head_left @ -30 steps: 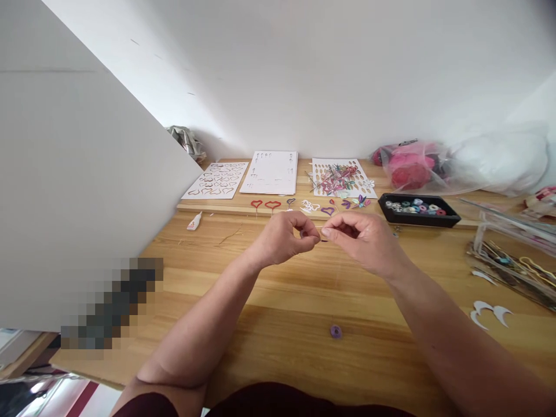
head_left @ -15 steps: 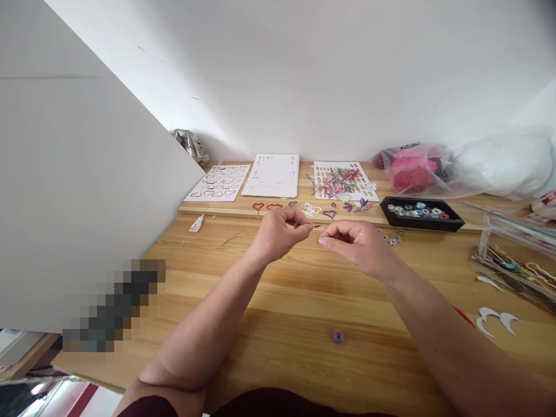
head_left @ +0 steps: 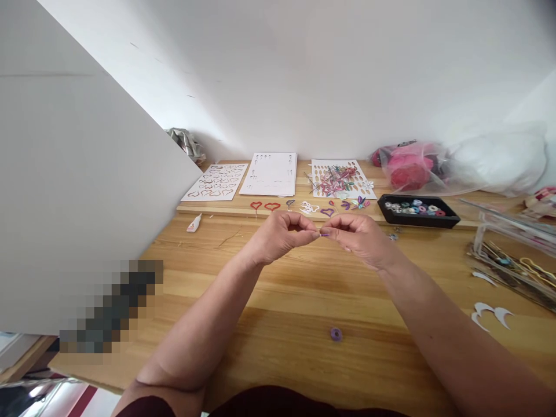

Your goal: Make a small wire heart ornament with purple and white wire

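Note:
My left hand (head_left: 289, 234) is pinched closed on a thin wire-like piece that carries a short purple wrap of thread (head_left: 324, 235). Fingertip to fingertip with it, my right hand (head_left: 354, 237) also pinches at the purple part. Most of the piece is hidden by the fingers, and its far end does not show. Below the hands, a small purple thread spool (head_left: 336, 334) lies on the wooden table (head_left: 286, 301). Just behind the fingers rests a purple heart-shaped outline (head_left: 327, 212).
Red heart outlines (head_left: 272, 206) and white cut-outs (head_left: 310, 207) line the raised ledge. Behind them lie punched white cards (head_left: 269, 176). A black tray (head_left: 419, 218) holds several spools. At left is a small glue bottle (head_left: 194, 223); white crescents (head_left: 503, 317) lie right.
My hands have come together, closing the small gap between their fingertips. The right fingers now meet the purple part. The view has shifted slightly.

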Action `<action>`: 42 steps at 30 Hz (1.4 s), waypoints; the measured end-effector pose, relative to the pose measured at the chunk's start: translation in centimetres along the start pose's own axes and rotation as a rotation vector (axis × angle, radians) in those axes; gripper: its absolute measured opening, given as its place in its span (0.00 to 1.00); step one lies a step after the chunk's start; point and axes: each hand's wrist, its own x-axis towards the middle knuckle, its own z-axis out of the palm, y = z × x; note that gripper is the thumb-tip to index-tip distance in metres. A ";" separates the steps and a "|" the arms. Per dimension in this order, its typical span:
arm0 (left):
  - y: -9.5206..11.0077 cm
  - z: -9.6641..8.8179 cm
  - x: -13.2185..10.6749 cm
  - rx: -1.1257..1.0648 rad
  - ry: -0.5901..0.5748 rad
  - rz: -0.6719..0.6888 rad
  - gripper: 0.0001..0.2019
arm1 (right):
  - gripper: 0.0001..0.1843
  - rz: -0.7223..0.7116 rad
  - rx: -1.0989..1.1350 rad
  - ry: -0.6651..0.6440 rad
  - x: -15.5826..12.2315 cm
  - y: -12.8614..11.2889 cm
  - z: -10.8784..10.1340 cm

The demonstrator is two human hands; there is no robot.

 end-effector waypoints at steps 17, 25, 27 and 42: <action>0.5 0.1 -0.3 0.255 0.054 0.030 0.05 | 0.08 -0.234 -0.418 0.130 -1.7 -2.2 0.2; 0.6 -0.1 -0.4 0.055 -0.060 -0.038 0.08 | 0.12 -0.143 -0.187 0.041 -0.2 -0.5 -0.5; 0.5 -0.1 -0.3 -0.008 -0.046 -0.050 0.10 | 0.13 -0.091 -0.103 0.020 0.0 -0.1 -0.3; -0.1 0.1 0.0 0.381 0.201 0.190 0.03 | 0.10 -0.178 -0.379 0.100 -2.1 -2.5 1.6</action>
